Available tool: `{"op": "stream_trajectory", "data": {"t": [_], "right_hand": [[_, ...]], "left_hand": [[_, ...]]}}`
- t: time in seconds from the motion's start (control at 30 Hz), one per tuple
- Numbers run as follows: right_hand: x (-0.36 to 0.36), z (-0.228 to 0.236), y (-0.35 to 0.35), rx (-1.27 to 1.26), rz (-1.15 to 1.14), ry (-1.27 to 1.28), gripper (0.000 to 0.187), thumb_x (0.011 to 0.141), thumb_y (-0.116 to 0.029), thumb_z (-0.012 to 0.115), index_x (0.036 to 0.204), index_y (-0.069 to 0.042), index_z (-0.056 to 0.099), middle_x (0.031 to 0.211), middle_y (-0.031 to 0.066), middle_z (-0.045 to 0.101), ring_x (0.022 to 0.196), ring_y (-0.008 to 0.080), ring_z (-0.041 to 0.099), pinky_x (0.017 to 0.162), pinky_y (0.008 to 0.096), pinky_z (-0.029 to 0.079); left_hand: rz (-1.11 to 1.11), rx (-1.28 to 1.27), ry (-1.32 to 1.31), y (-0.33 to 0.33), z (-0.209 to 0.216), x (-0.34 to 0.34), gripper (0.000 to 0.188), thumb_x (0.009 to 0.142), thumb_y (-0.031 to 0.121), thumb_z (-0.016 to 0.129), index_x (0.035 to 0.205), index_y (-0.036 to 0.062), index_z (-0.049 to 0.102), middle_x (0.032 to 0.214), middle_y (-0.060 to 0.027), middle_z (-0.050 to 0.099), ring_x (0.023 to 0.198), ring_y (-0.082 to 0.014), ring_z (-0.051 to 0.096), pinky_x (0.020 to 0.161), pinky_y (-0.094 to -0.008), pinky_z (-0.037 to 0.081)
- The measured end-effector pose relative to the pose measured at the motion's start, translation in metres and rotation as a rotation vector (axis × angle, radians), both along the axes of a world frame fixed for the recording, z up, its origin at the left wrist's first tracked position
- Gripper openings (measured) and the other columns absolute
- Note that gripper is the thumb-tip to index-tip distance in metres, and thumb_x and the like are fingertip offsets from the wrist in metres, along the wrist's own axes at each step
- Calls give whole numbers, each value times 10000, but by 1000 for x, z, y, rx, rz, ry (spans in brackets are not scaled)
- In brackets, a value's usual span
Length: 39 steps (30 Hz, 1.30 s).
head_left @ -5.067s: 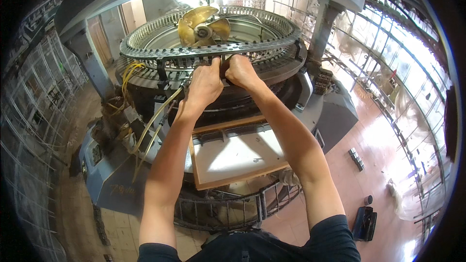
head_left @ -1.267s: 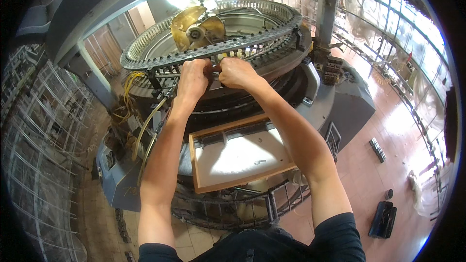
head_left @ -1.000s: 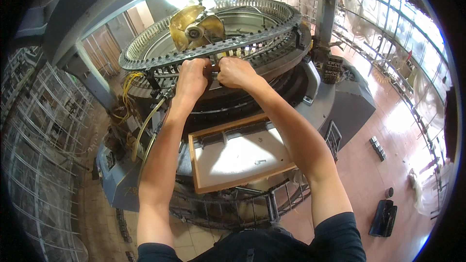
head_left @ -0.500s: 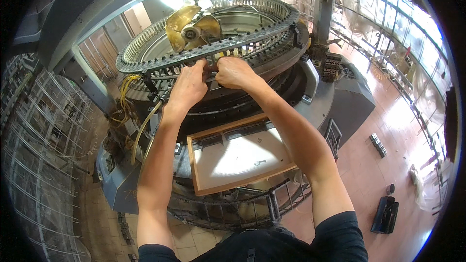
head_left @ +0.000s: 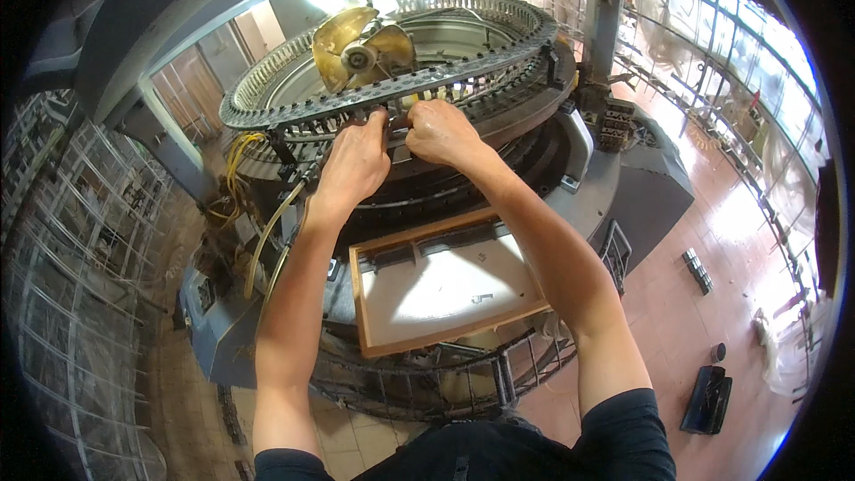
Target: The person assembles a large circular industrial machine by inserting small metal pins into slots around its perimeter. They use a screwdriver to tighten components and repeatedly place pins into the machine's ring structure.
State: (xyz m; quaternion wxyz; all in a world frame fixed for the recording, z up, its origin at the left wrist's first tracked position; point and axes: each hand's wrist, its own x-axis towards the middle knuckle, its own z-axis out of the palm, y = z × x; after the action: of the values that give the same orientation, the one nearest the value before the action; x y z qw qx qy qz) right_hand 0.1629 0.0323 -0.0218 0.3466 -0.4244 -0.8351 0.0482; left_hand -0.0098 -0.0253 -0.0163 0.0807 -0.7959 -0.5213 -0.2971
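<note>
My left hand and my right hand are side by side at the near edge of a large round knitting machine, just under its upper ring. Both hands are closed, with the fingertips tucked in close to the row of parts below the ring. What they pinch is small and mostly hidden by the fingers. Behind the ring stands a yellowish fan with broad blades.
Below my forearms a wood-framed white tray holds a few small pieces. Yellow tubes hang at the machine's left. On the tiled floor to the right lie a black open case and a block of dark parts. Racks of rods rise at left.
The whole view has shifted slightly, so the machine sits a little further right in the picture. Both hands stay closed at the same part of the ring.
</note>
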Motion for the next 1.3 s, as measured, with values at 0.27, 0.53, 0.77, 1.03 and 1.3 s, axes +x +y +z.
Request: {"op": "stream_trajectory", "data": {"t": [0.27,0.53,0.77,1.03,1.3], "right_hand": [[-1,-3,4,2,-10,-8,222,743,-124,622,808,54,738,844,309,704,866,480,701,802,516,569],[0,-1,2,-52,-25,37,223,746,-121,627,829,45,750,875,303,712,899,473,701,832,515,564],[0,6,1,-103,-14,-61,274,799,-167,597,900,28,759,924,291,725,928,458,711,839,499,568],[-2,11,-3,-166,2,-108,294,818,-168,571,930,33,755,987,290,725,963,457,702,857,500,559],[1,9,-2,-164,15,-60,284,814,-120,570,941,62,747,975,302,719,956,460,699,849,501,556]], "left_hand": [[-58,128,45,4,-5,0,314,839,-43,522,1146,-103,557,764,-346,636,811,-521,651,776,-594,492],[39,-100,-119,-8,4,5,195,1000,97,534,1149,-21,576,981,-333,666,1000,-543,604,838,-567,475],[26,-53,-167,-7,1,6,233,955,61,553,1166,-30,588,996,-333,667,1015,-529,615,836,-540,493],[21,-12,-200,-6,0,8,292,892,-7,583,1182,-32,595,934,-299,690,959,-491,666,807,-496,510],[25,-9,-193,-6,-2,7,255,897,8,596,1146,-38,580,923,-302,684,942,-505,653,783,-505,508]]}}
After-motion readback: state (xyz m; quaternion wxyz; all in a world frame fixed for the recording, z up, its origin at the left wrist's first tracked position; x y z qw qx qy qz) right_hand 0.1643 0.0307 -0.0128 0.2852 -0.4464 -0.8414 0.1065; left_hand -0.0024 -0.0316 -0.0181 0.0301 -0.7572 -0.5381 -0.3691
